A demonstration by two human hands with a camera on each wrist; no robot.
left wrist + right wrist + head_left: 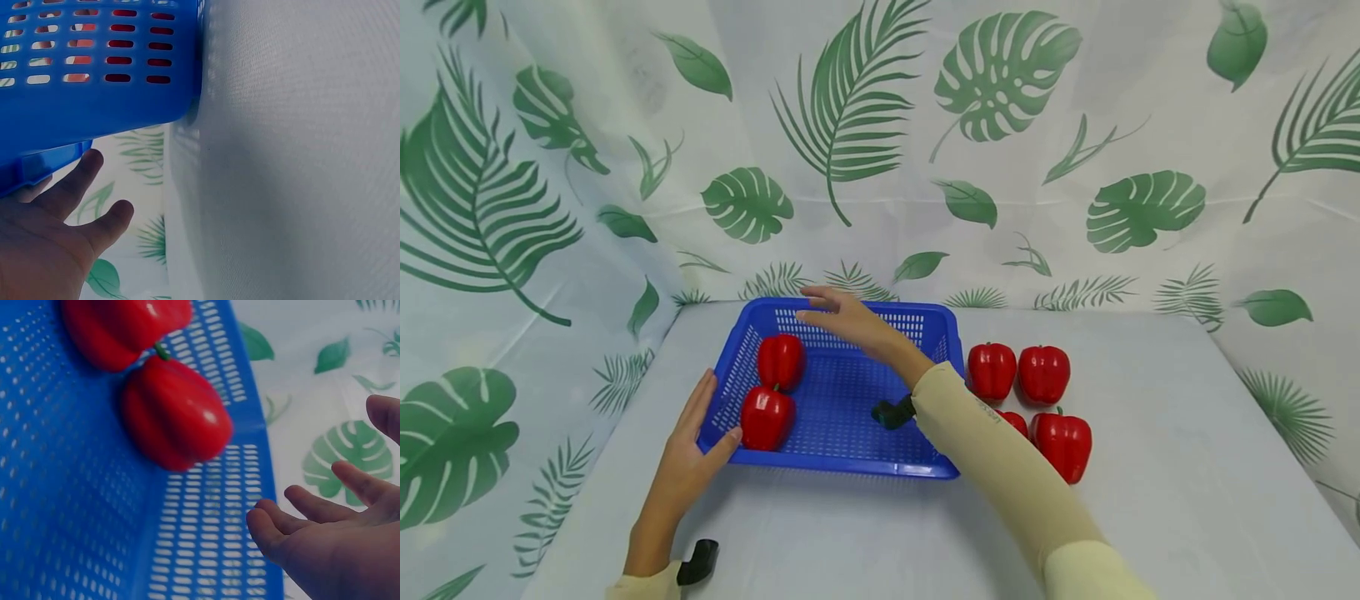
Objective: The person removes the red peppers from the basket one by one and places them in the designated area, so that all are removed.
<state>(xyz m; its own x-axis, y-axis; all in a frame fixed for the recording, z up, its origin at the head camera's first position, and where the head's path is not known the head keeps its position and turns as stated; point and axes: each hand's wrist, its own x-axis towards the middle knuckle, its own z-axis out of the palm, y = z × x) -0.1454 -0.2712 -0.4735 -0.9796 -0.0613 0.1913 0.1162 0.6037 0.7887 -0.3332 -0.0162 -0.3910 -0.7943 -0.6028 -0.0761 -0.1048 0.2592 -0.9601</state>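
Observation:
Two red bell peppers, one [781, 362] behind the other [767, 419], lie along the left side of a blue plastic basket [850, 457]. My left hand [688, 454] is at the basket's front left corner, fingers extended along its outer side and thumb by the rim. Over the back part of the basket reaches my right hand [857, 323], its fingers spread loosely and nothing held. In the right wrist view the same hand [337, 537] overlaps the basket rim, with a pepper [176, 414] inside beyond it.
Right of the basket several more red bell peppers [1044, 374] stand on the white tablecloth [1180, 467], one partly hidden by my right sleeve [1000, 450]. A leaf-printed white curtain [865, 242] rises behind the table and at its left side.

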